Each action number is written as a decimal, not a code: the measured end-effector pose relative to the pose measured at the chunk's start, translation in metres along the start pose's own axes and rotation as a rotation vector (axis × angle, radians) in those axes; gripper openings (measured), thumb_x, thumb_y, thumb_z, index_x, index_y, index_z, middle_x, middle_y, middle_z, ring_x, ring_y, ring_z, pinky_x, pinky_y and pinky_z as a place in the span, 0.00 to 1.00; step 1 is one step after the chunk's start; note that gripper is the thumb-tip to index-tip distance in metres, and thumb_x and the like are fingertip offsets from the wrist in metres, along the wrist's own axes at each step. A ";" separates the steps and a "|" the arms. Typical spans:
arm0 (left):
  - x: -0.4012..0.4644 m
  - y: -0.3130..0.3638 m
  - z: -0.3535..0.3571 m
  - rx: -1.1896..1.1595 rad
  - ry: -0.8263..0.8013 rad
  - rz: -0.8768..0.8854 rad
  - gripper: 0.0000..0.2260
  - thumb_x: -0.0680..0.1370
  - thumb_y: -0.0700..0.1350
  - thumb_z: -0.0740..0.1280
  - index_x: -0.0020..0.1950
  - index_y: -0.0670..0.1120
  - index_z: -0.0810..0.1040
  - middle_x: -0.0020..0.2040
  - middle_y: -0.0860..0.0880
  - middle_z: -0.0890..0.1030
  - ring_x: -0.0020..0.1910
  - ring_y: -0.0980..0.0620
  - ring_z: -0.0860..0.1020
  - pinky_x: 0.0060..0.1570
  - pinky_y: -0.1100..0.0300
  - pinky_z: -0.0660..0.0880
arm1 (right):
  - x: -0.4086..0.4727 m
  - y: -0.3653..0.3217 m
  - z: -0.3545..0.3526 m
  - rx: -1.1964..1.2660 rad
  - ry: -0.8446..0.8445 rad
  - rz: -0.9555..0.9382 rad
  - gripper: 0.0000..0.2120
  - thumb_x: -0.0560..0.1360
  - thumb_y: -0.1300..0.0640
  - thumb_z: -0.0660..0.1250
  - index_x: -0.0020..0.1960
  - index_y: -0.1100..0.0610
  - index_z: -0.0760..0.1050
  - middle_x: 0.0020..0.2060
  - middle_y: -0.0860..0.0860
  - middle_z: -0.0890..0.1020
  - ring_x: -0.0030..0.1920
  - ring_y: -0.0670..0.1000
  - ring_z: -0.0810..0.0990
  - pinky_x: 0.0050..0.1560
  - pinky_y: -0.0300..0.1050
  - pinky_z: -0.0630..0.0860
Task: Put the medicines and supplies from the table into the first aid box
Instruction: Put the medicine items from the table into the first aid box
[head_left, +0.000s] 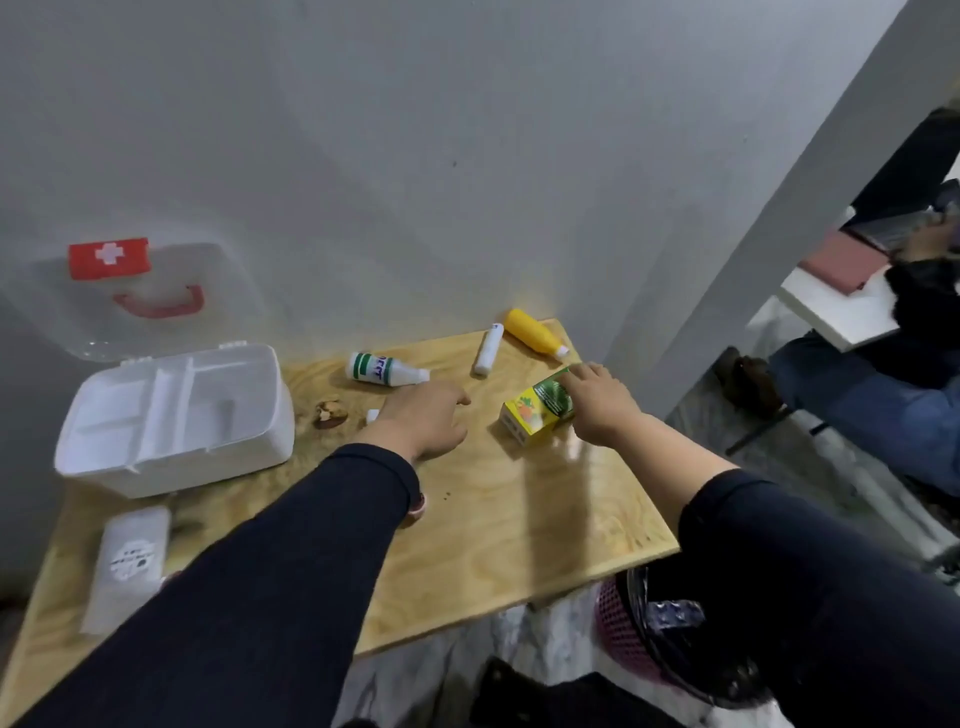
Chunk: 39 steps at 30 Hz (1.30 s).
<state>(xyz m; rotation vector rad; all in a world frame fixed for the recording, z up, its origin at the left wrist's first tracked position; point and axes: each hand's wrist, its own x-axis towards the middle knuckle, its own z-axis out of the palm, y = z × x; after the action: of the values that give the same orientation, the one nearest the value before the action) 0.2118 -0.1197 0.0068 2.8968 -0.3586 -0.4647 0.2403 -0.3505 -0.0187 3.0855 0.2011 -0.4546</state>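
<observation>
Right hand is laid on the far right end of a yellow-and-green carton, fingers curled over its top edge; contact is seen, but a full grip cannot be confirmed. Left hand is held palm down just above the plywood table, fingers loosely extended and nothing held; a small white object is partly hidden at its left edge, contact not determinable.

Carton is positioned between the two hands, touching only the right one.

Beyond the left hand, a white bottle with green bands is lying on its side, cap pointed right. Beyond the gap between the hands, a white tube is lying roughly end-on. Beyond the right hand, near the wall, a yellow bottle with a white cap is lying on its side.

Left of the left hand, a brown crumpled item is noted; identity not resolved. Further left, the white first aid box is standing open, its divided tray seen holding nothing, its clear lid with red cross label and red handle leaned back toward the wall.

Near the left forearm, at the near left of the table, a flat translucent case is lying.
</observation>
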 end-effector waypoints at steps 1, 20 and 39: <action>0.003 0.002 0.002 -0.004 -0.005 -0.012 0.20 0.78 0.50 0.62 0.70 0.53 0.71 0.68 0.51 0.75 0.65 0.47 0.75 0.59 0.52 0.75 | 0.006 0.004 0.002 -0.005 -0.015 -0.011 0.30 0.74 0.63 0.62 0.75 0.53 0.59 0.75 0.55 0.60 0.75 0.60 0.55 0.72 0.58 0.63; 0.002 0.000 -0.015 -0.031 0.034 -0.158 0.20 0.79 0.50 0.61 0.71 0.51 0.71 0.70 0.50 0.74 0.66 0.46 0.74 0.60 0.50 0.75 | 0.019 0.001 -0.028 0.268 0.073 -0.166 0.32 0.68 0.56 0.71 0.70 0.48 0.65 0.65 0.54 0.71 0.58 0.63 0.75 0.54 0.54 0.75; -0.130 -0.193 -0.049 -0.075 0.189 -0.520 0.24 0.81 0.51 0.61 0.75 0.44 0.65 0.74 0.46 0.67 0.72 0.45 0.66 0.67 0.52 0.66 | 0.019 -0.264 -0.094 0.184 0.221 -0.524 0.33 0.70 0.51 0.70 0.72 0.56 0.63 0.64 0.56 0.70 0.61 0.60 0.71 0.63 0.52 0.70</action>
<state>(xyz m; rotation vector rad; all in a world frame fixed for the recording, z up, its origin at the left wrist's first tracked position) 0.1481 0.1052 0.0468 2.9031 0.4409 -0.2606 0.2514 -0.0828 0.0667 3.2289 1.0412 -0.1350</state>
